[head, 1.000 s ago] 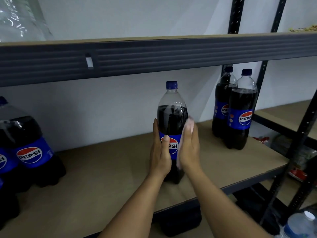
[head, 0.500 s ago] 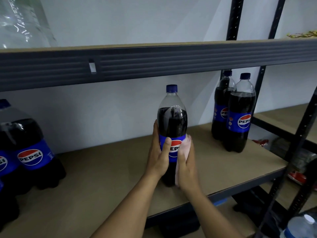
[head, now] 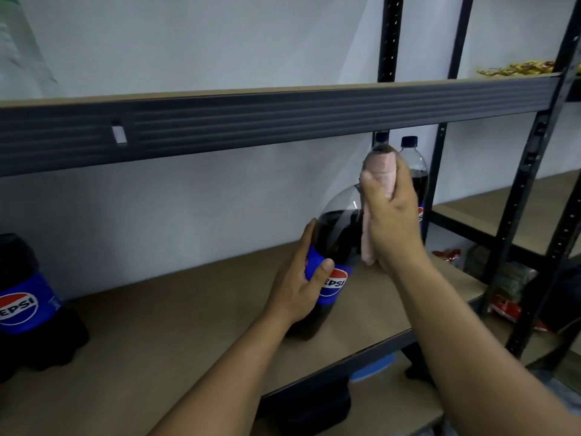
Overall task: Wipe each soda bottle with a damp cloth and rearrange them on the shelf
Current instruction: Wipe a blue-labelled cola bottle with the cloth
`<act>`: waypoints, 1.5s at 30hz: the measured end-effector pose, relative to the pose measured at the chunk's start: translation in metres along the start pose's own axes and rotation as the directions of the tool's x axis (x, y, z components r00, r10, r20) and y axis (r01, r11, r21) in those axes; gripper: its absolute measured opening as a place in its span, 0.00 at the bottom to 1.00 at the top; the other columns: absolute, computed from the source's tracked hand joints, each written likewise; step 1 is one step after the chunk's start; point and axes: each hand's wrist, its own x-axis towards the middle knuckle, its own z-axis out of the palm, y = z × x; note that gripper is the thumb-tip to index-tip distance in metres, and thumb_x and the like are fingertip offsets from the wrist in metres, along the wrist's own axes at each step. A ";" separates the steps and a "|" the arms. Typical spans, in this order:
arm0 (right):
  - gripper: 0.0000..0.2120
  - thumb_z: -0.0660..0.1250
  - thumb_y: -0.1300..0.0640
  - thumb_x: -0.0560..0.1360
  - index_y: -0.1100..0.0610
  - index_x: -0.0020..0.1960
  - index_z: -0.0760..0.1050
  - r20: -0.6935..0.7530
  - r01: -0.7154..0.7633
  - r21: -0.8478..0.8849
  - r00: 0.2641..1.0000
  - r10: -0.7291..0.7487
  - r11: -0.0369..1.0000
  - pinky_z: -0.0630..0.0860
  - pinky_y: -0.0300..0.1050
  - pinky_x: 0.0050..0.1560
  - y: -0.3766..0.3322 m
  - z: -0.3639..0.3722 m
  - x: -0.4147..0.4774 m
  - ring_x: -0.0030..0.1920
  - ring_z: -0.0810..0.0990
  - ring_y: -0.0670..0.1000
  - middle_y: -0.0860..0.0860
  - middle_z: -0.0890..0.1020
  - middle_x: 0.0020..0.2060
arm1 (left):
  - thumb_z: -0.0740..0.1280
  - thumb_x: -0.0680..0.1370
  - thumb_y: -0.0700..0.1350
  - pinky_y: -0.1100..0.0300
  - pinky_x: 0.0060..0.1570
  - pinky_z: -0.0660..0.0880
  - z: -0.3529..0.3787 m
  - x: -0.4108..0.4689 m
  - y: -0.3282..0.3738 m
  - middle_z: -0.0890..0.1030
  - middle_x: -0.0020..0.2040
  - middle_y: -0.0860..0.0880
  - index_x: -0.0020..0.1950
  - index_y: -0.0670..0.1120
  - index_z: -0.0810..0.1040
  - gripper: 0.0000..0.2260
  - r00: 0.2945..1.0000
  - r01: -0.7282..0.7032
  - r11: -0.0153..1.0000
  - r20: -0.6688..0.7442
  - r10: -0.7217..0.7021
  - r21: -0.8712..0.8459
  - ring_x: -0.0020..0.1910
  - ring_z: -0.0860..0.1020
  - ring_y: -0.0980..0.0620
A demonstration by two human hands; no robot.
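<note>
Bottle tilted on the shelf, neck under the pink cloth.
Left hand curls round the label, a sound hold on a full, heavy, slick bottle. Right hand clasps the one cloth over the cap. Four bottles show: this one, two bottles behind and one bottle far left, possibly more off-frame.

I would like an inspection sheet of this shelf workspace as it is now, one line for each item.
Surface: brown shelf board, bottles standing on it.
Job's things: held bottle leaning right; pink cloth wrapped over its top; two bottles behind at right; left bottle at the edge of view.
Clutter: red packet low at right; yellow packets on the upper shelf.
Grippers: left hand grips the held bottle at its label; right hand holds the pink cloth on the neck.
Cables: nothing seen.
Surroundings: white wall, black uprights.
</note>
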 end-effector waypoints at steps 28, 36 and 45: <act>0.11 0.69 0.58 0.82 0.44 0.60 0.81 0.090 -0.033 -0.141 0.995 0.046 0.989 0.81 0.56 0.63 -0.001 -0.041 0.033 0.53 0.83 0.46 0.39 0.84 0.48 | 0.51 0.74 0.80 0.56 0.61 0.79 0.021 -0.006 0.013 0.71 0.77 0.56 0.78 0.75 0.43 0.35 0.999 -0.017 0.958 -0.024 0.025 0.287 0.69 0.76 0.54; 0.13 0.64 0.57 0.83 0.47 0.64 0.79 -0.041 0.008 -0.285 0.999 -0.020 0.958 0.78 0.49 0.60 0.008 -0.022 0.034 0.57 0.81 0.49 0.46 0.83 0.55 | 0.46 0.71 0.82 0.55 0.56 0.78 0.027 -0.009 0.020 0.73 0.75 0.54 0.76 0.77 0.38 0.36 0.998 0.006 0.935 -0.065 0.018 0.353 0.66 0.76 0.52; 0.29 0.60 0.37 0.81 0.36 0.80 0.57 -0.024 0.021 0.053 1.000 -0.020 0.998 0.70 0.42 0.74 0.051 0.044 -0.029 0.74 0.69 0.38 0.42 0.69 0.75 | 0.53 0.78 0.75 0.68 0.61 0.75 0.003 -0.008 0.003 0.70 0.72 0.73 0.82 0.68 0.49 0.35 0.972 -0.017 0.993 -0.231 0.044 0.115 0.65 0.75 0.68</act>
